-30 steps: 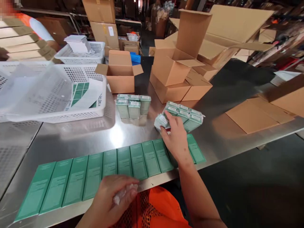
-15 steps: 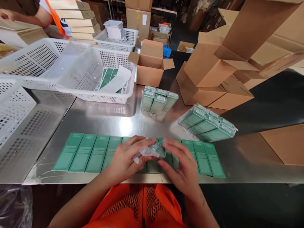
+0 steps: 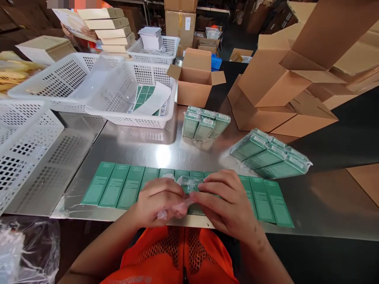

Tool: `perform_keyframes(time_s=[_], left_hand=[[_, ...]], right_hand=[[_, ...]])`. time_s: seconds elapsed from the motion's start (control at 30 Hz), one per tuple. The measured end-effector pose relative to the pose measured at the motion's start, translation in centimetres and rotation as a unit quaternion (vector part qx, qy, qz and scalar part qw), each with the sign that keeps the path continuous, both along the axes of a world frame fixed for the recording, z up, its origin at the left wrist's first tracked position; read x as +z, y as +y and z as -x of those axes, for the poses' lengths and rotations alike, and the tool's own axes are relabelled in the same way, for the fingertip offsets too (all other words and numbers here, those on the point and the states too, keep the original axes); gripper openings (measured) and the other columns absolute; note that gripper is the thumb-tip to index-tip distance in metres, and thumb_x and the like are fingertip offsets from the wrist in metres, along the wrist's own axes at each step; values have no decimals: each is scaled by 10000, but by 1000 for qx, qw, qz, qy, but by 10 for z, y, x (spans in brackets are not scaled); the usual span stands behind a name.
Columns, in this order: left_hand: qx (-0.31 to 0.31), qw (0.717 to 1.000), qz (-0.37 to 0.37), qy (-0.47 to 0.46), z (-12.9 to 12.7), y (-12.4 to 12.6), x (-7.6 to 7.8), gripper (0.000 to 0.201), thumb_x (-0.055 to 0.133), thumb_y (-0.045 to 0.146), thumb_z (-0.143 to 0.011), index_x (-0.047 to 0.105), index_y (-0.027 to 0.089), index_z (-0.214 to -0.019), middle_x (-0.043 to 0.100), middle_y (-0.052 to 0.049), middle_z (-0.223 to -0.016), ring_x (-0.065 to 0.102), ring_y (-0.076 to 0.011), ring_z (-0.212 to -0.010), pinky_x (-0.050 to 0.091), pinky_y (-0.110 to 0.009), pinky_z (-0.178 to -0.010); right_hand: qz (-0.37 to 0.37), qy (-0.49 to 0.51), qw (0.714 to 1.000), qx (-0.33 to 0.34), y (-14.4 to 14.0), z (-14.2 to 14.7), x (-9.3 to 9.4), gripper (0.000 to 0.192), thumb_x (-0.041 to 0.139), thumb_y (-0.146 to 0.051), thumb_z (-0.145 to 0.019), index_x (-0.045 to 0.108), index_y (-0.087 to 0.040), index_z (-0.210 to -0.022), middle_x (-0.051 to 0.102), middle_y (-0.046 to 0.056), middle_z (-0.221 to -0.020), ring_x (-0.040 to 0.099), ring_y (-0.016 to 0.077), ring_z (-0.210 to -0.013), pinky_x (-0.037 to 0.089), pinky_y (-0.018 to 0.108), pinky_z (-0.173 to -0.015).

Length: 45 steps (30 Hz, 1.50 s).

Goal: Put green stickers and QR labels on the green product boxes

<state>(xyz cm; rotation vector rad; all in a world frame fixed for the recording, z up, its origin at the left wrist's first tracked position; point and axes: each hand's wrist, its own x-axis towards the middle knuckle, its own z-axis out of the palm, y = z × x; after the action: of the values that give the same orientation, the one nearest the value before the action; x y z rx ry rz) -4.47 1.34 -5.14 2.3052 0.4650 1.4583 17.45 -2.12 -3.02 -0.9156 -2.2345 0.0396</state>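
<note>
Between my hands is a crumpled clear plastic wrap [image 3: 189, 184]. My left hand [image 3: 161, 201] is closed on it, with loose ends poking out below the fingers. My right hand [image 3: 223, 199] pinches the wrap from the other side, its fingertips almost meeting the left ones. Whether anything lies inside the wrap I cannot tell. Under and behind both hands runs a row of flat green boxes [image 3: 114, 185] along the metal table's front edge; my hands hide its middle. Beyond the row stand two plastic-wrapped bundles of green boxes, a smaller bundle [image 3: 204, 124] and a larger bundle [image 3: 269, 154].
White plastic baskets [image 3: 133, 120] stand at the left, one holding green-printed sheets. An open carton [image 3: 194, 90] is behind the smaller bundle, and more open cartons [image 3: 272, 86] are stacked at the right. Clear plastic [image 3: 32, 252] hangs at lower left. Another person is partly visible behind stacked pads [image 3: 111, 25].
My hands have come closer together, and the right one now pinches the wrap. The view has swung slightly left. The other person at far left has moved and lifts a printed sheet.
</note>
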Motion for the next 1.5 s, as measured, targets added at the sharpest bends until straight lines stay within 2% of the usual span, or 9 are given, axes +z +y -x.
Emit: perform_keyframes(time_s=[0.23,0.4,0.6,0.8,1.03,1.17,1.3,1.4,1.5], left_hand=[[49,974,-183,126,9,6,-4,368,403,339,-1040,552,209,-729,573,20,-583,500,-116,-476,401,-283,-483],[76,951,-242,177,16,4,-2,361,375,337,-1040,562,203,-762,660,-36,-697,568,-144,-554,435,-302,-527],[113,936,-243,229,10,0,2,336,391,305,-1041,566,181,-782,741,-89,-885,649,-156,-643,459,-301,-542],[148,946,-159,240,0,-5,0,329,462,307,-1019,548,175,-731,730,-142,-1112,642,-146,-628,454,-297,-500],[29,970,116,211,4,-15,-3,207,532,176,-951,549,175,-745,595,-151,-1273,684,-104,-720,522,-234,-605],[57,959,67,269,6,-10,-22,129,507,99,-873,563,192,-804,649,-128,-1269,717,-204,-937,536,-260,-598],[101,931,32,350,5,-6,-45,184,493,95,-821,607,182,-938,729,-105,-1156,715,-194,-717,520,-292,-516],[116,925,18,362,4,-7,-50,190,492,96,-829,620,181,-941,739,-97,-1104,708,-194,-692,520,-298,-518],[119,932,2,342,4,-10,-45,152,511,137,-873,631,178,-957,724,-109,-1128,697,-183,-680,516,-296,-509]], right_hand=[[15,3,993,118,-5,2,5,143,573,-258,-987,677,-291,-896,779,-103,-957,677,159,-1041,491,377,-987],[-81,-42,995,26,-11,12,19,357,530,-252,-1008,587,-255,-656,704,-99,-643,584,109,-578,524,321,-669],[-140,-45,989,-18,-11,8,7,279,539,-136,-936,588,-271,-697,651,-54,-620,568,138,-590,540,304,-664],[-13,1,997,-76,-16,-4,-12,159,562,-168,-960,634,-265,-1063,688,21,-863,686,168,-806,567,257,-651],[118,99,980,-122,-19,-3,-19,140,643,-295,-946,546,-241,-860,698,36,-953,711,170,-885,560,233,-715],[279,75,947,-142,-22,-3,-35,132,602,-284,-956,533,-234,-855,686,7,-803,692,177,-697,530,262,-593],[431,72,887,-148,-22,-10,-43,255,678,-363,-893,534,-225,-1053,687,12,-800,677,198,-681,527,286,-556],[404,79,899,-147,-14,-14,-32,601,721,-444,-856,458,-238,-1356,658,111,-1163,678,242,-989,587,345,-736],[332,56,940,-56,0,-12,-15,427,701,-387,-888,589,-280,-1286,585,100,-1322,596,253,-1198,531,390,-964]])
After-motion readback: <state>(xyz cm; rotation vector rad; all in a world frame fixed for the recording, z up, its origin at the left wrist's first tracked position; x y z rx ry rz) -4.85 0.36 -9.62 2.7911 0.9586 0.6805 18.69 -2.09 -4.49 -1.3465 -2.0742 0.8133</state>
